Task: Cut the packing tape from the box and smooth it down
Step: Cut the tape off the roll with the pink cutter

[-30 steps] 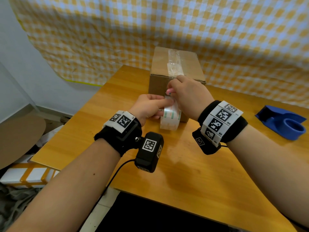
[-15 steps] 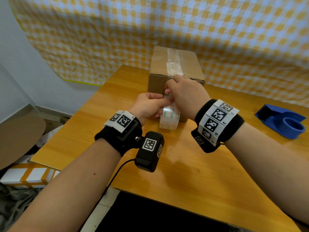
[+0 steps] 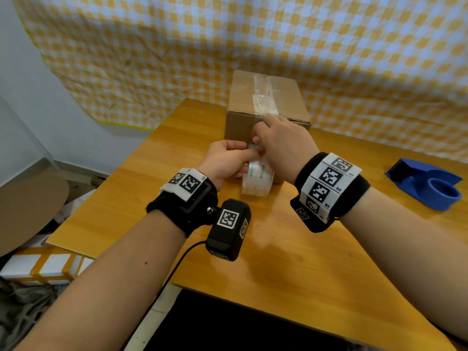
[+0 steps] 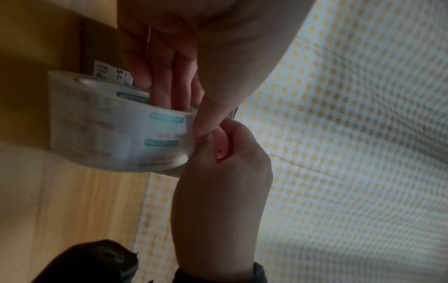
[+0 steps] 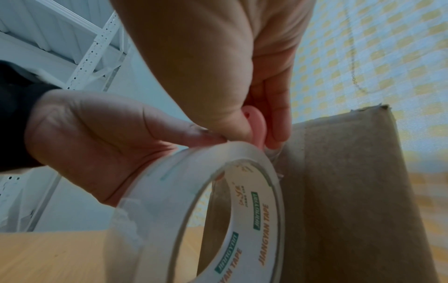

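- Head view: a cardboard box point(image 3: 266, 107) stands at the far middle of the wooden table point(image 3: 291, 274), its long axis running away from the person. A strip of clear packing tape point(image 3: 263, 97) lies along that axis on the top face and folds over the near edge.
- The tape roll point(image 3: 257, 179) stands on edge just in front of the box's near face, its hole facing left and right.
- The left hand point(image 3: 225, 160) grips the roll from the left, its fingers curled round the rim; the right hand point(image 3: 283, 145) reaches down over the near top edge of the box, fingers bunched together at the tape.
- A blue tape dispenser point(image 3: 428, 183) sits well apart at the right.
- Left wrist view: fingers reach through the roll's core, thumb on the outer winding (dim, but readable). The right hand pinches a small pink cutter point(image 4: 221, 142) beside the roll.
- Right wrist view: thumb and fingers pinch the pink cutter against the box's near face, touching the roll's top.
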